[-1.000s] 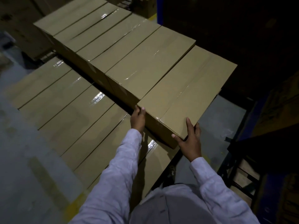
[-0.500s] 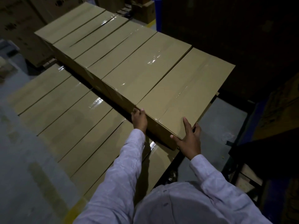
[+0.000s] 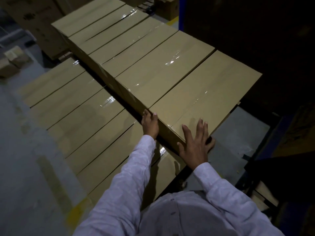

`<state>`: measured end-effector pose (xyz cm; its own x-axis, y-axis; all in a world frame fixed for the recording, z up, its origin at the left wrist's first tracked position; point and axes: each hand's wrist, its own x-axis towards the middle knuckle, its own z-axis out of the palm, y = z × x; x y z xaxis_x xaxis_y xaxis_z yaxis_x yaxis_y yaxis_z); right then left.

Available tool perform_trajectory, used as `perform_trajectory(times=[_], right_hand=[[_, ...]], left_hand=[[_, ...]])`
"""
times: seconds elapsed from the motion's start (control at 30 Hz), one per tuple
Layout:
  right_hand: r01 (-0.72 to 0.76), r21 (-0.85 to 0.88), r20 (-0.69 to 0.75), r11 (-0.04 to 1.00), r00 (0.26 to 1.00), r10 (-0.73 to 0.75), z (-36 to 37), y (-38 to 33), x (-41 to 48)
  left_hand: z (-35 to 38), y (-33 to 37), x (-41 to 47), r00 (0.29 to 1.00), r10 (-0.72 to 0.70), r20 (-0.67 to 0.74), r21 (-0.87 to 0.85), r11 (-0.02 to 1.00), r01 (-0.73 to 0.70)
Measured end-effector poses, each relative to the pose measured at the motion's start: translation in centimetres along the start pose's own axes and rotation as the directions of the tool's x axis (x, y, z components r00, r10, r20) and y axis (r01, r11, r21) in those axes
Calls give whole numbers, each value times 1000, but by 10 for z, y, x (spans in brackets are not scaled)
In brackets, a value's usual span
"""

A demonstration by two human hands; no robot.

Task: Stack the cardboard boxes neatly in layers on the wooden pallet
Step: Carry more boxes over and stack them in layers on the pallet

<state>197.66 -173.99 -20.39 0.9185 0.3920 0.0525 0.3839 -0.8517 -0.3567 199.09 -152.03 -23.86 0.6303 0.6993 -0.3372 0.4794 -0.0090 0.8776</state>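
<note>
Long taped cardboard boxes lie side by side in two levels. The lower layer (image 3: 81, 116) spreads to the left and the upper row (image 3: 129, 41) runs away from me. The nearest upper box (image 3: 204, 92) sits at the right end of that row and overhangs the edge. My left hand (image 3: 150, 124) holds the box's near left corner, thumb on the top. My right hand (image 3: 194, 143) lies over its near right corner with fingers spread and straight. The wooden pallet is hidden under the boxes.
More cardboard boxes (image 3: 34, 19) stand at the back left, with small ones (image 3: 12, 62) on the grey floor (image 3: 22, 176). A blue rack post (image 3: 180, 12) rises behind the row. A dark rack (image 3: 281, 167) stands at the right, with bare floor (image 3: 238, 137) beside the stack.
The nearest upper box has slid up against the row, closing the gap. My right hand has shifted onto the top of the corner and its fingers have spread out. The view has moved closer.
</note>
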Motion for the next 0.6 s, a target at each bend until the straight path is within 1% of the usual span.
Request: perform_trajectory(times=[0.07,0.13,0.23,0.3,0.43,0.47,0.53,0.6], right_hand=[[88,-31,-37,996,995,-89,-2,-4,0],[204,-1,-92,979,975,-204,-1,-13,-2],[428,115,-142,896,900,-412,8,-34,-9],[509,186,-106,841,861,-498,19,-52,-19],[507,261,85,822,836,-543,36,-80,-51],[501,273,126,822,828,-546,40,-84,-58],[494,289,170,820,817,-552,45,-92,-68],[484,310,173,818,818,-549,50,-99,-78]], left_hand=[[-8,1,-6,1000,-20,-16,-72,997,19],[-21,2,-19,998,-27,-57,-169,986,17],[-52,0,-51,992,-20,-125,-276,961,-16],[-75,-11,-77,987,-27,-157,-292,956,-20],[-124,-44,-133,966,-101,-238,-317,948,21],[-137,-57,-143,958,-115,-262,-299,954,33],[-161,-80,-162,949,-140,-282,-282,958,57],[-180,-97,-175,939,-174,-297,-296,952,82]])
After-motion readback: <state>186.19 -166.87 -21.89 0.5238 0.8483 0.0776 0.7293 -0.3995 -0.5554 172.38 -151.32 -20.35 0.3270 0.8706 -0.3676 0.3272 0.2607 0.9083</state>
